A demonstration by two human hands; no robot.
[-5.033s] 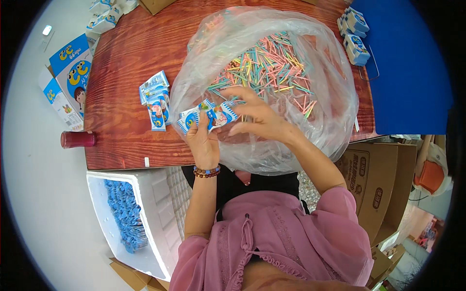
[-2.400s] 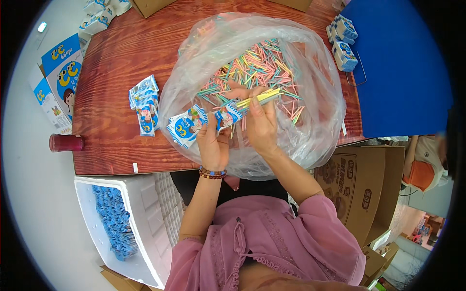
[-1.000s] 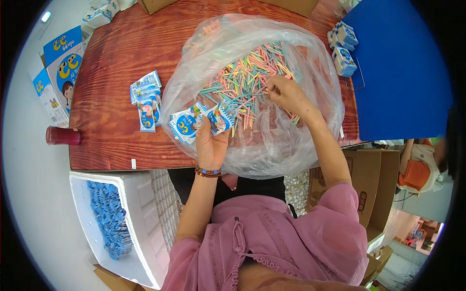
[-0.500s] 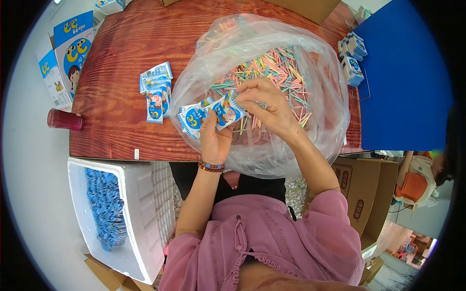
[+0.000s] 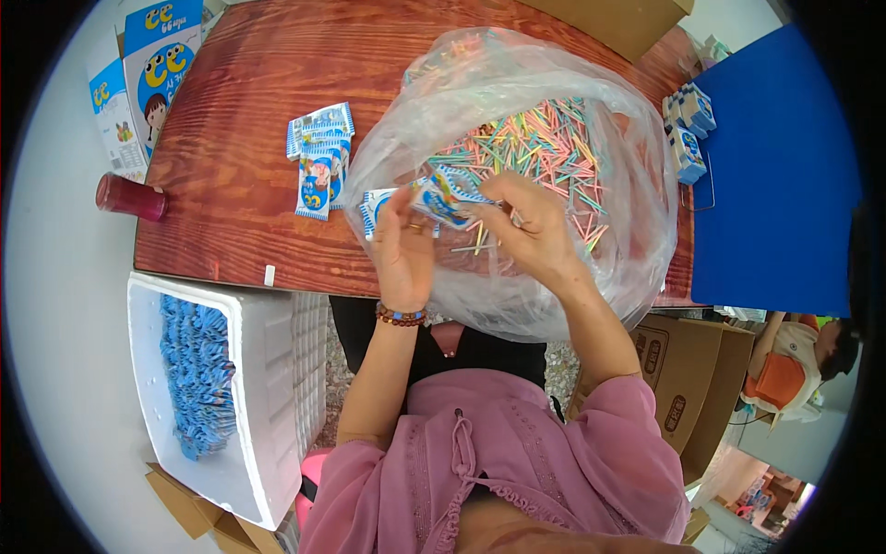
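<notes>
My right hand (image 5: 535,226) pinches the right end of a small blue-and-white sachet (image 5: 449,196), which is tilted above the opening of a clear plastic bag (image 5: 517,300). Thin pastel sticks (image 5: 554,138) in pink, green and yellow fill much of that bag. At the sachet's left end is my left hand (image 5: 404,254), its fingers closed and slightly blurred. Another sachet (image 5: 373,205) shows partly behind those fingers, mostly hidden by them. Left of the bag, several similar sachets (image 5: 318,166) lie overlapping on the table.
The reddish wooden table (image 5: 231,194) carries a dark red jar (image 5: 132,197) lying at its left edge. A white foam box (image 5: 263,369) of blue packets stands below left. Small packs (image 5: 687,152) sit by a blue board (image 5: 775,175). A cardboard box (image 5: 697,379) is lower right.
The sachet in my right hand has tilted and come forward of the other one. My right hand has moved slightly down and right. The view has shifted a little.
</notes>
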